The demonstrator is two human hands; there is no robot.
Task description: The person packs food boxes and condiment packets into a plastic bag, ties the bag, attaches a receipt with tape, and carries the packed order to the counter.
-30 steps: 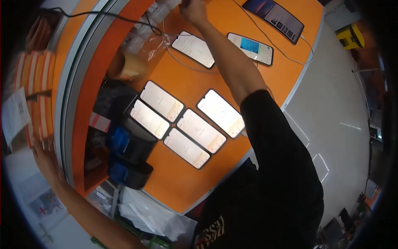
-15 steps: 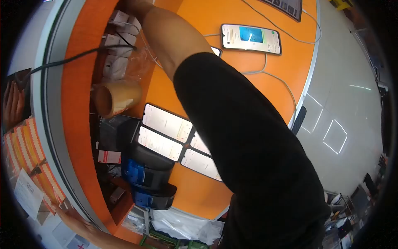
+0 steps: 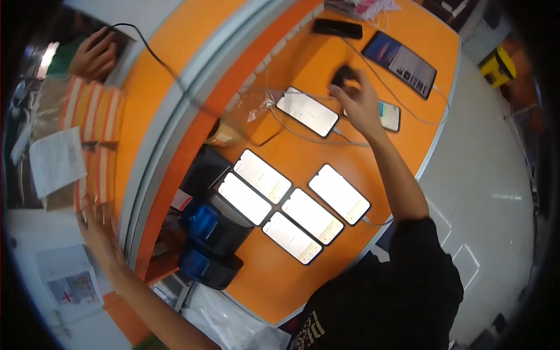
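Note:
My right hand (image 3: pixel 363 105) is above the orange counter, with a small black object (image 3: pixel 344 76) at its fingers; motion blur hides its kind. Under and beside that hand are a lit phone (image 3: pixel 307 111) with a cable plugged in and another phone (image 3: pixel 391 115), partly covered by the hand. My left hand (image 3: pixel 96 224) is off at the far left, fingers stretched out against the lower edge of orange-and-white striped packets (image 3: pixel 96 175). A white paper (image 3: pixel 57 162) lies on those packets. Between my arms, several phones with bright screens (image 3: pixel 312 216) lie side by side.
A tablet (image 3: pixel 399 64) and a black device (image 3: pixel 337 28) lie at the counter's far end. Black-and-blue stands (image 3: pixel 210 262) sit by the orange ledge (image 3: pixel 175 192). A black cable (image 3: pixel 146 49) crosses the ledge. Another person's hand (image 3: pixel 96 53) shows at upper left.
My right hand has drawn back from the ledge's wall to above the phones, with a black object now at its fingers. The view has shifted, uncovering more phones. My left hand stays by the packets.

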